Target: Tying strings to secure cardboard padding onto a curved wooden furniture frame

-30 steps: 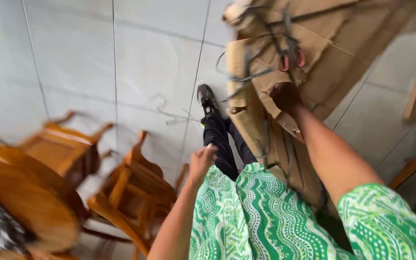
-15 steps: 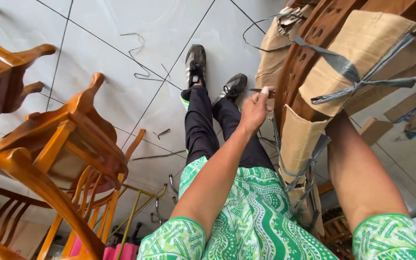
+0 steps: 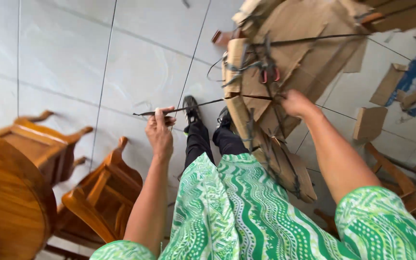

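Observation:
A piece of furniture wrapped in brown cardboard (image 3: 290, 53) and tied with dark straps stands in front of me. My left hand (image 3: 160, 131) pinches a dark strap (image 3: 203, 104) that runs taut from the bundle out to the left. My right hand (image 3: 295, 103) presses on the cardboard wrapping near its lower edge, fingers closed on it. A pair of red-handled scissors (image 3: 269, 74) hangs among the straps on the bundle. My green patterned dress, black trousers and black shoes (image 3: 191, 107) fill the lower middle.
Wooden chairs (image 3: 99, 192) and a round wooden table (image 3: 6, 202) stand at the left on a grey tiled floor (image 3: 73, 62). Loose cardboard pieces (image 3: 369, 123) and wooden parts (image 3: 396, 173) lie at the right.
My left hand has drawn the strap away from the bundle to the left. My right hand moved up onto the cardboard. The camera view swung, bringing the table back into sight.

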